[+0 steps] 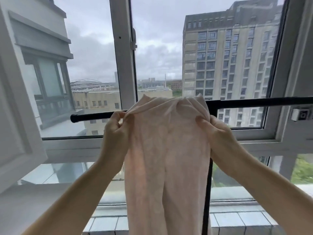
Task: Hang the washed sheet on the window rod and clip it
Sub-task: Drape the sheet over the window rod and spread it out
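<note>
1. At the open window, a pale pink sheet (166, 150) lies draped over the black window rod (94, 117), bunched into a narrow bundle near the rod's middle, its long tail hanging straight down between the person's forearms.
2. Left hand (115, 126) pinches the sheet's left top corner between thumb and fingertips, right at the rod.
3. Right hand (213, 128) grasps the gathered fabric on the other side, fingers curled round the fold just below the rod.
4. Done so far, by my reading: the sheet is up and over the rod, so the hanging itself is largely achieved.
5. Left to do: the cloth looks crumpled at the top and covers only a short stretch of rod, so it likely wants spreading sideways along the bare rod on both sides.
6. Clipping is not yet done; no clip shows on the sheet, the rod or in either hand.
7. Behind the rod stand the white window frame (123, 48) and a tall grey building (228, 56).
</note>
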